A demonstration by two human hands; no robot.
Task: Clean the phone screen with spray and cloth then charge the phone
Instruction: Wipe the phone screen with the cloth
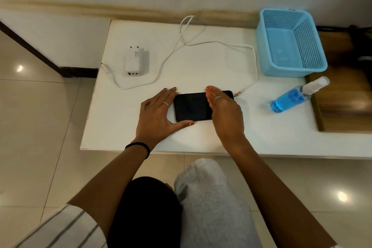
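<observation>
The flat black rectangular phone (192, 105) lies screen-up on the white counter (128, 127), long axis left to right; the left hand (157, 115) brackets its left end, grip open; the right hand (225, 108) hovers open over its right end, nearest the white charging cable's plug (239, 93) just beyond.

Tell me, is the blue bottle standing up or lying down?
Lying down. The bottle rests on its side on the table, its white cap pointing away toward the basket's side, blue liquid pooled along its length.
</observation>
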